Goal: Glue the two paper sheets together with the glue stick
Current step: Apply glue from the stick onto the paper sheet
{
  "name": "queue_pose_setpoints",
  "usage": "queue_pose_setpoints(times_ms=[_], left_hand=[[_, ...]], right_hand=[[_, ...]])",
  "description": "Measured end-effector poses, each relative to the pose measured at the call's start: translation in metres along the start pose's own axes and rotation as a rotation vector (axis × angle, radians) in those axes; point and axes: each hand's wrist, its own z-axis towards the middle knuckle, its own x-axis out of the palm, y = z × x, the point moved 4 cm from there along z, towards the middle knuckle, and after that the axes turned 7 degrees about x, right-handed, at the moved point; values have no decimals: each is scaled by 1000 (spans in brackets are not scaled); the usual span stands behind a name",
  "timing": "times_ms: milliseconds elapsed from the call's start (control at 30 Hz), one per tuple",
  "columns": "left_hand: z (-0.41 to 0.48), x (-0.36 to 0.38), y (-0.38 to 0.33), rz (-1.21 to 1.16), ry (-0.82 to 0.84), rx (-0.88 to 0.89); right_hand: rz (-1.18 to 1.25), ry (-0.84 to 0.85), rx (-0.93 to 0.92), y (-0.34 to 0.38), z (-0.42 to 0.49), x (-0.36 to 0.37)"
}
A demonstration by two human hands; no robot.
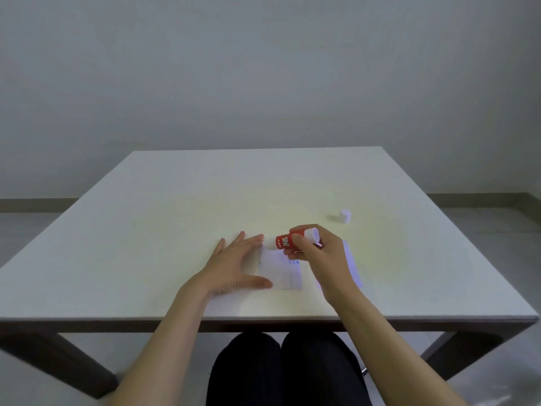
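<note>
A red and white glue stick (285, 241) lies tilted in my right hand (317, 253), its uncapped tip pointing left and down onto the far edge of a white paper sheet (282, 273). My left hand (234, 268) rests flat on the left part of that sheet, fingers spread. A second white sheet (352, 266) lies to the right, mostly hidden under my right hand and wrist. Both sheets are near the front middle of the white table (175, 215).
The glue stick's white cap (345, 215) stands on the table behind and to the right of my hands. The table's front edge (263, 319) runs just above my knees. A plain wall stands beyond the far edge.
</note>
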Motion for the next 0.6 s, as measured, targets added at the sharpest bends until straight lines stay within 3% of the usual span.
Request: queue_pose_setpoints(times_ms=[333, 433, 600], left_hand=[[-5, -5, -2, -185, -8, -96], [-8, -12, -10, -407, -140, -92], [-4, -26, -49, -686, -437, 111]], right_hand=[[479, 57, 201, -5, -13, 5], [670, 81, 329, -6, -14, 14], [913, 133, 475, -2, -11, 35]])
